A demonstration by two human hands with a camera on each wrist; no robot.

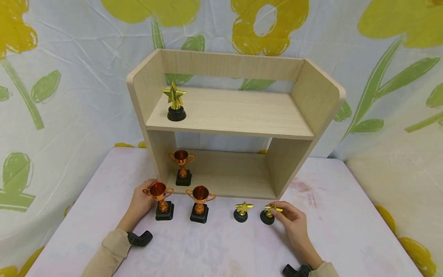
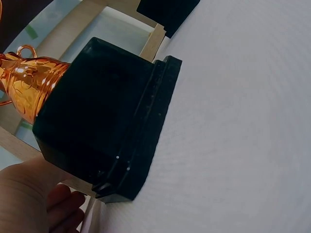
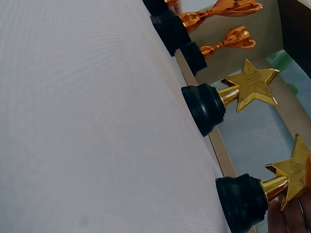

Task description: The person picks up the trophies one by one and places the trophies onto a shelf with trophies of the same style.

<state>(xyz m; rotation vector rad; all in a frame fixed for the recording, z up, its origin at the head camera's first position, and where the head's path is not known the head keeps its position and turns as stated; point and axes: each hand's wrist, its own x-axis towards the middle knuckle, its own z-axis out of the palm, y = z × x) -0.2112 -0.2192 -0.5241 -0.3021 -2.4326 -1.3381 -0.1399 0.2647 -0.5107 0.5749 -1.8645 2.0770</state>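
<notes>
A bronze-coloured trophy cup (image 1: 159, 191) on a black square base stands on the table at the left. My left hand (image 1: 143, 198) grips it from its left side; the cup hides some fingertips. In the left wrist view, its black base (image 2: 97, 111) covers part of that hand. Beside it stands a second bronze trophy cup (image 1: 200, 196), untouched. Farther right is a gold star trophy (image 1: 243, 207) on a round black base. My right hand (image 1: 292, 221) pinches another gold star trophy (image 1: 267, 217) by its star, thumb in front, with its base on or close to the table.
A two-tier wooden shelf (image 1: 228, 132) stands behind the row of trophies. On its upper board, at the left, is a gold star trophy (image 1: 175, 104). A bronze trophy cup (image 1: 183, 169) stands at the left of the lower level. Behind hangs a flowered cloth (image 1: 86, 77).
</notes>
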